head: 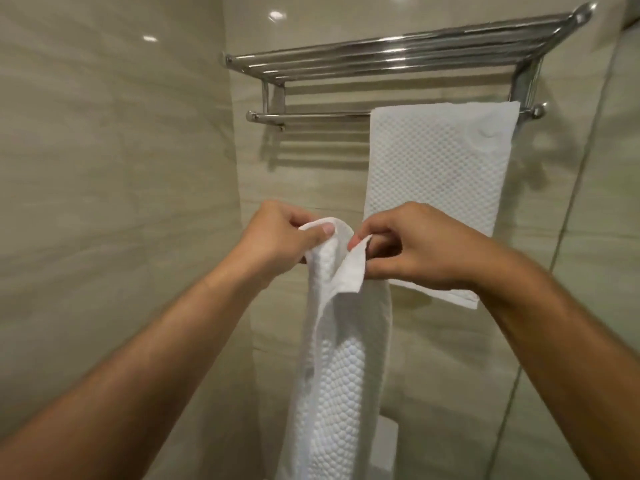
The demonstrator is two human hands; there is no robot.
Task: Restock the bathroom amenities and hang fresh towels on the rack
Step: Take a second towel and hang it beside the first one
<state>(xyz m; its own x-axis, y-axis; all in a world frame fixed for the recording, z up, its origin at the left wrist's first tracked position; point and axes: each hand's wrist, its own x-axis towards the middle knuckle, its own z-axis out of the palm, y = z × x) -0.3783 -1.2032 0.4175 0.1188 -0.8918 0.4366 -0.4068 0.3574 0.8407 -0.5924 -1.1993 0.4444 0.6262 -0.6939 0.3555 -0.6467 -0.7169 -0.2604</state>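
Left hand (277,233) and right hand (412,247) both pinch a white waffle-embossed towel (339,375); a matching towel (436,174) drapes the chrome rack (381,60).

rack (398,55): chrome, fixed high on the wall, its top tier made of several parallel bars running left to right.
rail (308,116): a single bar below the top tier.
towel (436,168): white, dimpled weave, draped over the right part of the rail, hanging flat.
wall (104,168): glossy beige tile.
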